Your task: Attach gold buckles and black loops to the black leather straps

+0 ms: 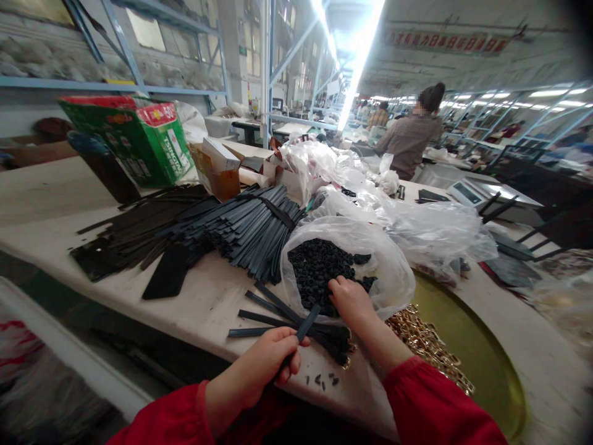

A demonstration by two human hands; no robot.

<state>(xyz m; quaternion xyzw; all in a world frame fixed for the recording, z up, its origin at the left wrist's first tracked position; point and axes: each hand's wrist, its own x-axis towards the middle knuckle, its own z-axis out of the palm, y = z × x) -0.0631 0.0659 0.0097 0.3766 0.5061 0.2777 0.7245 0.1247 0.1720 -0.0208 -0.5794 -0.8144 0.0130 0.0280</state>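
My left hand (pixel 269 358) is closed around a thin dark strap (pixel 306 322) that sticks up toward the bag. My right hand (pixel 351 298) reaches into a clear plastic bag (pixel 389 259) full of small black loops (pixel 319 266); its fingers are curled among them and what they pinch is hidden. A few loose dark straps (pixel 264 309) lie on the table just ahead of my left hand. A pile of gold metal chain pieces (pixel 426 343) lies under my right forearm.
A big heap of dark straps (pixel 241 228) covers the table's middle. Behind stand a green carton (pixel 134 139) and small boxes (pixel 217 167). A round brass tray (pixel 477 346) is on the right, with more plastic bags (pixel 430 228). A person (pixel 410 133) works farther back.
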